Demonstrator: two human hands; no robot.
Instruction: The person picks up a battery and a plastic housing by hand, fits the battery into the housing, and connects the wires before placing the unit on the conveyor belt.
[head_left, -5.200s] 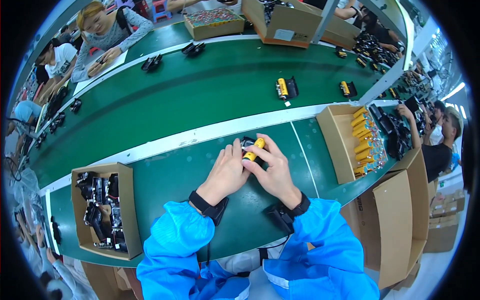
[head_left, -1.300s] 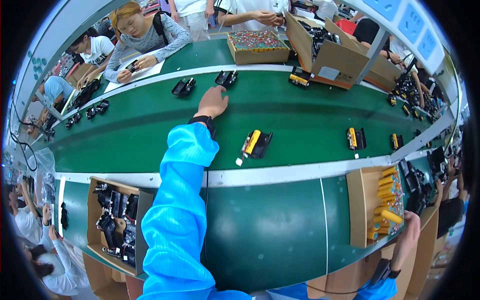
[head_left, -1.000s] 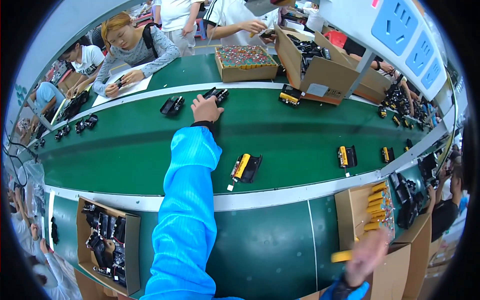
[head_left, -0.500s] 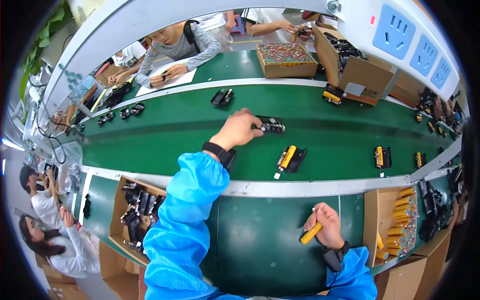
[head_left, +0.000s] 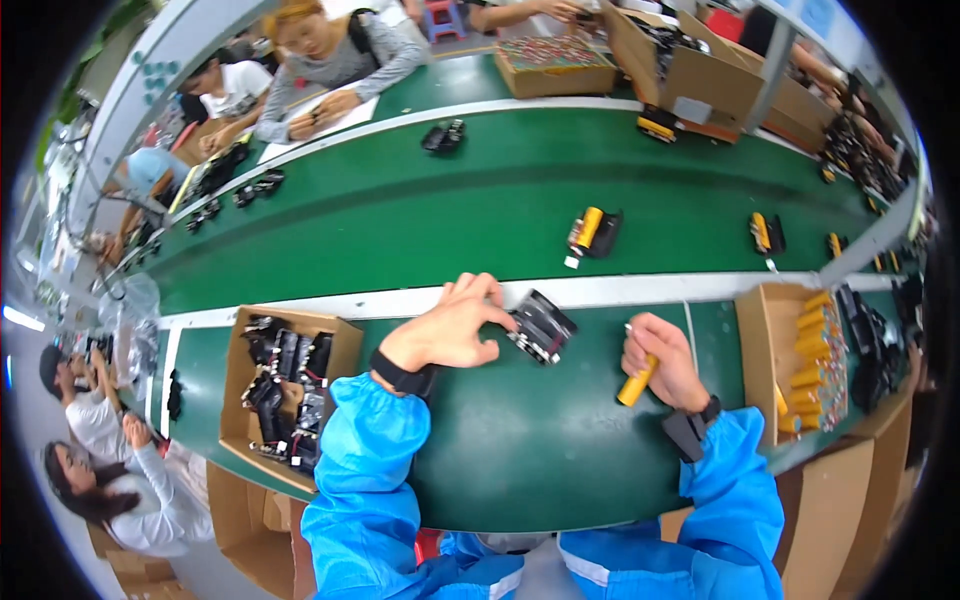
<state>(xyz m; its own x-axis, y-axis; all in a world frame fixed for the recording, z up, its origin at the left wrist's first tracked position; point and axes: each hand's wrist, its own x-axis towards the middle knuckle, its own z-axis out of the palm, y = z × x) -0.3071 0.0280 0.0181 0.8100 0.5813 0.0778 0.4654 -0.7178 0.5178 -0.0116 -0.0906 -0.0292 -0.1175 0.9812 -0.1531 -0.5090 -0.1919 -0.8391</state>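
Observation:
My left hand (head_left: pixel 450 328) holds a black plastic battery casing (head_left: pixel 545 325) at its left edge, with the fingertips at one corner. The casing is tilted, its hollow side showing, over the far part of the green bench near the metal rail. How firmly the thumb grips it is hard to see. To the right, my right hand (head_left: pixel 665 358) is closed around a yellow cylindrical battery cell (head_left: pixel 637 386), whose lower end sticks out below the fingers. A small pale tip shows at the top of that fist.
Past the rail (head_left: pixel 400 302) lies a green conveyor belt (head_left: pixel 380 220) carrying casings, some with yellow cells. A carton of black casings (head_left: pixel 345 335) stands left, a carton of yellow cells (head_left: pixel 757 360) right. Across the belt, other people sit at work.
My left hand has drawn the black casing off the belt, toward me, to above the near bench. My right hand keeps the yellow cell and has moved slightly up. The view has tilted downward.

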